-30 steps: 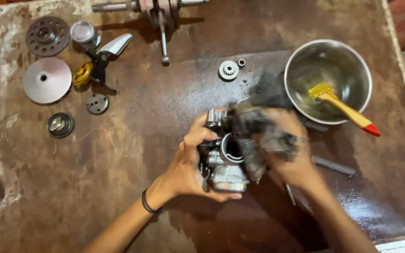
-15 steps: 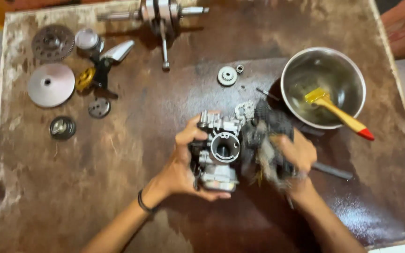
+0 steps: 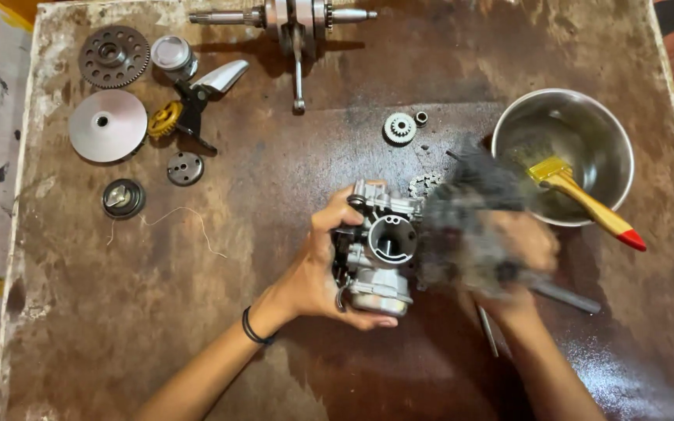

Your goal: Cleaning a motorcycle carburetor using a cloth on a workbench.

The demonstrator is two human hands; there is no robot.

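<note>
We were part-way through wiping the carburettor (image 3: 380, 253) clean, our left hand (image 3: 317, 269) clenched round its near side above the desk (image 3: 196, 312). Just right of those fingers, our right hand (image 3: 520, 249), blurred, gripped a dark rag (image 3: 462, 226) against the body. Next, we judged, the part needed turning to reach unwiped faces.

The hands hold the carburetor (image 3: 380, 253) and a dark rag (image 3: 462, 226) at the centre of the table (image 3: 274, 179). At 2 o'clock the bowl (image 3: 563, 152) with the brush (image 3: 587, 209) stands close and blocks that side. At 12 o'clock a small gear (image 3: 400, 128) and, further away, the crankshaft (image 3: 290, 19) lie in the way. At 10 o'clock disc (image 3: 108, 125) and sprocket (image 3: 114, 56) crowd the corner. From 7 to 9 o'clock the table is open, with only a thin thread (image 3: 181, 222).
</note>
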